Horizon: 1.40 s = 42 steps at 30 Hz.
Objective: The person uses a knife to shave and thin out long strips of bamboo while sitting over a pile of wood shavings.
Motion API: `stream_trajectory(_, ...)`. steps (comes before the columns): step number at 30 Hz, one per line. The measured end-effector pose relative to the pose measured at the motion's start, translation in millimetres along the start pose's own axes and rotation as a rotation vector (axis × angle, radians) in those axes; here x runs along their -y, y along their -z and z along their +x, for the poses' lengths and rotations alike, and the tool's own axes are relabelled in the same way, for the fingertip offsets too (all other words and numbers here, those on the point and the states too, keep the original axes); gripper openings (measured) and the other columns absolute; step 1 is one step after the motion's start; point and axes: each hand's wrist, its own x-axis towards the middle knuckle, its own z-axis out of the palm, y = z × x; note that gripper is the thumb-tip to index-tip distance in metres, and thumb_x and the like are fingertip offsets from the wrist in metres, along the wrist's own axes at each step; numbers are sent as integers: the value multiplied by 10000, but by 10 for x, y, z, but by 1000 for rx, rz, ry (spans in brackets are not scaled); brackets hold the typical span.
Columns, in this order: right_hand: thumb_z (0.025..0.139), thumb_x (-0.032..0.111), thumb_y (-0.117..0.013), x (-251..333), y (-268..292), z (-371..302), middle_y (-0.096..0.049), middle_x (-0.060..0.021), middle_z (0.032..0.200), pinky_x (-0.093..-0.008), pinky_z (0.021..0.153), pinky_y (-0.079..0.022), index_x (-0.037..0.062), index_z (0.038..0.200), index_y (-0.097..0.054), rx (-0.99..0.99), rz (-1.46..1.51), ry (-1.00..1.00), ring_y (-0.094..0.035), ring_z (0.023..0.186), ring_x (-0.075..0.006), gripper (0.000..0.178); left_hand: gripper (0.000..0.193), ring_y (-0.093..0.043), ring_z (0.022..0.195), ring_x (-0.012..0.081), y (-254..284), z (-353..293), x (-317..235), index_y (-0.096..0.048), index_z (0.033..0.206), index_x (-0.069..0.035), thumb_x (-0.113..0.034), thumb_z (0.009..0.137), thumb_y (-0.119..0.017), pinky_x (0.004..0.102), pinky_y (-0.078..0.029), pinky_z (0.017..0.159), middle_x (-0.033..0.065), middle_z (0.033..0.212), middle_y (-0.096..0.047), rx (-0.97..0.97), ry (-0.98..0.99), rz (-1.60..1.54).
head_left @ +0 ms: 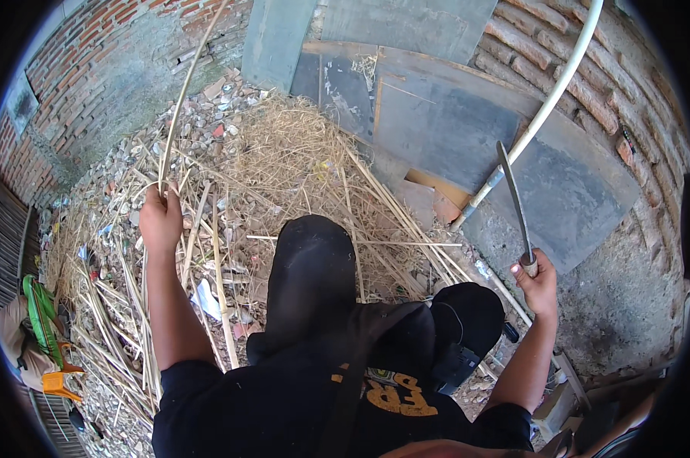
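My left hand (161, 220) is closed around the lower part of a long, thin bamboo strip (183, 95), which rises past the top of the view. A thin bent piece shows beside it at the fingers. On the right, my right hand (537, 284) grips the handle of a long, narrow machete (515, 200). Its slightly curved dark blade points up and away from me. The two hands are far apart, either side of my dark-clad knees, and the blade is clear of the strip.
Rubble, dry straw (288, 153) and several loose bamboo strips (221, 286) cover the ground. Grey boards (444, 126) lean on the brick wall (566, 57), with a white pipe (555, 95) in front. At the left edge is an orange plastic stool (60, 385) beside another person (26, 351).
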Motion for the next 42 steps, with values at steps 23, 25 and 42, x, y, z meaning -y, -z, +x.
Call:
stream_trajectory(23, 795, 183, -850, 155, -331, 23, -566, 6, 753, -293, 681, -444, 27, 922, -622, 51, -222, 105, -499, 733, -101, 304, 604, -669, 939, 456, 268, -562, 929, -644, 1049, 34, -553, 945, -548, 519, -519, 844, 289, 966, -689, 429, 11, 512)
stream_trajectory(25, 793, 183, -851, 149, -335, 14, -569, 5, 755, -293, 680, -444, 26, 921, -622, 47, -223, 105, -499, 732, -102, 306, 565, -662, 930, 467, 216, -497, 970, -643, 1026, 31, -514, 976, -504, 534, -513, 835, 293, 965, -685, 424, 11, 488)
stream_trajectory(42, 789, 182, -804, 758, -950, 677, -614, -129, 713, -334, 636, -474, 41, 956, -648, 208, -346, 309, -565, 644, -215, 269, 304, -631, 759, 461, -332, -1647, -286, -573, 1024, -21, -287, 1063, -432, 507, -473, 686, 246, 783, -626, 773, -176, -300)
